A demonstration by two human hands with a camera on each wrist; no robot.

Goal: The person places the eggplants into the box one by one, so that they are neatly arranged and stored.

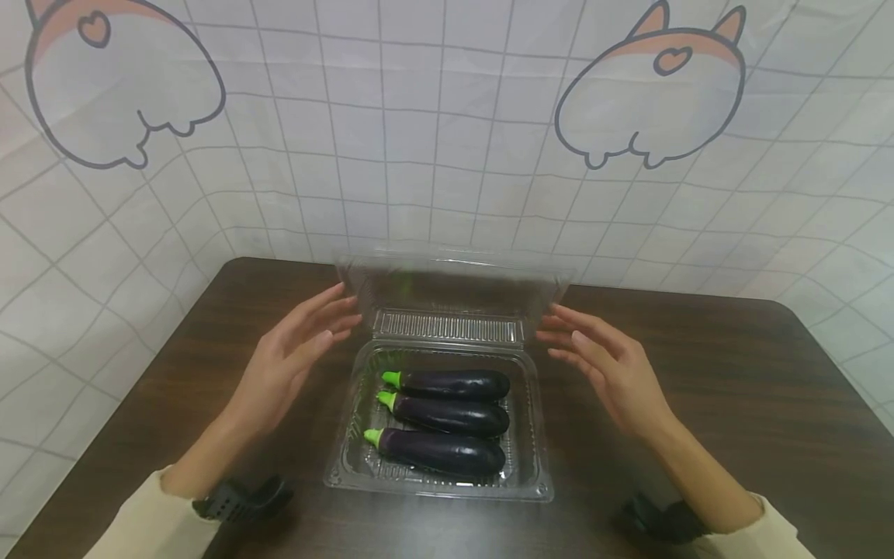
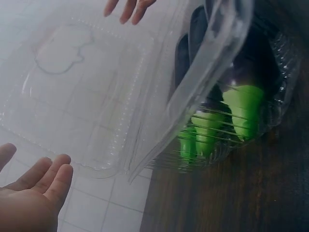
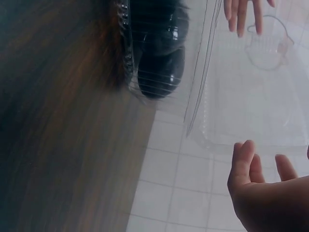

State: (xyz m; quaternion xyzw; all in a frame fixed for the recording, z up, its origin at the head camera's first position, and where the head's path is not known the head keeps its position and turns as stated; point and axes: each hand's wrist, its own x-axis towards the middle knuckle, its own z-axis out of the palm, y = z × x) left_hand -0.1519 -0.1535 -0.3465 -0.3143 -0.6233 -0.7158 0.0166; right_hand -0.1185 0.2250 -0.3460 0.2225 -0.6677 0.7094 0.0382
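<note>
A clear plastic clamshell box (image 1: 436,491) stands on the table with its hinged lid (image 1: 454,287) raised at the back. Inside lie three dark eggplants (image 1: 447,452) side by side, their green stem ends (image 2: 244,108) toward the left. My left hand (image 1: 286,365) is at the lid's left side, fingers extended and fingertips right at its edge. On the opposite side, my right hand (image 1: 608,365) has its fingers reaching to the lid's right edge. Both hands have loosely straight fingers, and neither grips anything.
The brown wooden table (image 1: 733,404) runs back to a white grid-patterned cloth (image 1: 447,155) with cartoon animal prints. Dark straps (image 1: 244,501) sit at both wrists, below light sleeves.
</note>
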